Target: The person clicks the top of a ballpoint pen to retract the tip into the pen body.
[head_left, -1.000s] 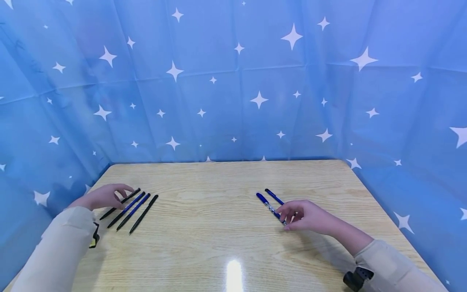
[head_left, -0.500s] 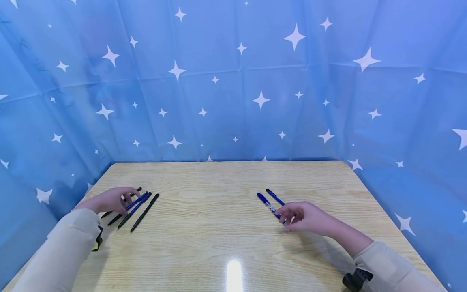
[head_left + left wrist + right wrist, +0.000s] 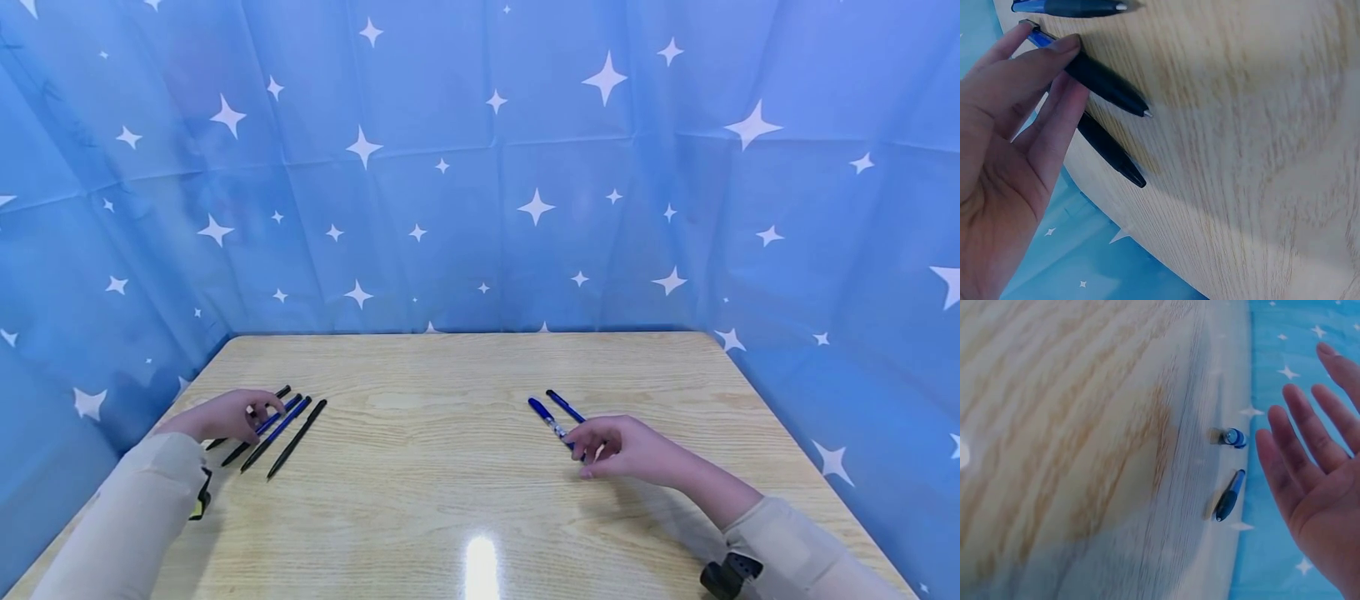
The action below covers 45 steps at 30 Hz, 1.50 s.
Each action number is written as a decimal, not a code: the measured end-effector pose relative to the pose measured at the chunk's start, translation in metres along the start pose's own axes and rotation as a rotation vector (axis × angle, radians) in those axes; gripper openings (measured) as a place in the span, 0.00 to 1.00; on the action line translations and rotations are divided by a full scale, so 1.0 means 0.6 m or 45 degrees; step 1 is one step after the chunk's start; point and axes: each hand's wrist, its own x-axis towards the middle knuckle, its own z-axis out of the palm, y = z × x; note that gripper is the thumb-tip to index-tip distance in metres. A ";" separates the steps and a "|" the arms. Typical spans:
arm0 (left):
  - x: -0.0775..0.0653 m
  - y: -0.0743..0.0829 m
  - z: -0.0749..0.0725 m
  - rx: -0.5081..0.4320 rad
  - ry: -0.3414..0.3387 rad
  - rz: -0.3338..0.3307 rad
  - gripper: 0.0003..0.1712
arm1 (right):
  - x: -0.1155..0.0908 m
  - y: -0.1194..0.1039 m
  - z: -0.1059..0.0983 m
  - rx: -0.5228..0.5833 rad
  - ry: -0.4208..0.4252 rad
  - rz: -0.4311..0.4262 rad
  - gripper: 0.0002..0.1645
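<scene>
My left hand (image 3: 225, 414) pinches a blue and black pen (image 3: 1110, 87) between thumb and fingers, at the table's left side. Partly behind the hand lies a black pen (image 3: 1110, 150). On its other side are a second blue and black pen (image 3: 277, 433) and another black pen (image 3: 298, 439), all slanting alike. My right hand (image 3: 630, 450) hovers with loosely bent fingers by a blue capped pen (image 3: 542, 410) and a slimmer blue pen (image 3: 564, 405), whose near end it hides in the head view. In the right wrist view nothing is between its spread fingers.
The pens lie on a light wooden table (image 3: 420, 467). Blue star-patterned cloth (image 3: 450, 192) hangs along the back and both sides. A bright light reflection (image 3: 482, 567) shows near the table's front.
My left hand has moved slightly right, from the leftmost black pen onto the blue and black pen beside it, and now pinches it. The right hand stays nearly still.
</scene>
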 end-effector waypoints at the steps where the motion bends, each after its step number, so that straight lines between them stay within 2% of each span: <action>1: -0.001 0.001 0.000 0.002 -0.002 -0.004 0.29 | 0.000 0.000 0.000 0.001 -0.001 0.002 0.27; 6: -0.002 0.006 -0.001 -0.002 -0.013 -0.029 0.27 | 0.001 0.001 0.002 -0.001 -0.001 0.004 0.26; 13: 0.002 -0.002 -0.004 -0.014 -0.041 -0.038 0.26 | 0.004 0.001 0.003 -0.013 -0.012 -0.002 0.26; 22: -0.004 0.015 -0.008 -0.169 -0.064 -0.183 0.27 | 0.021 -0.012 0.005 -0.073 -0.017 -0.049 0.26; 28: -0.007 0.029 -0.015 -0.259 -0.047 -0.147 0.27 | 0.040 -0.020 0.006 -0.090 -0.016 -0.004 0.27; 35: 0.004 0.050 -0.021 -0.356 -0.075 -0.067 0.27 | 0.058 -0.030 0.010 -0.062 -0.007 0.021 0.27; 41: 0.017 0.077 -0.020 -0.354 -0.080 -0.041 0.28 | 0.071 -0.033 0.007 -0.041 0.003 -0.003 0.28; 45: 0.025 0.098 -0.013 -0.335 -0.054 -0.027 0.28 | 0.084 -0.037 0.008 -0.020 0.008 -0.027 0.28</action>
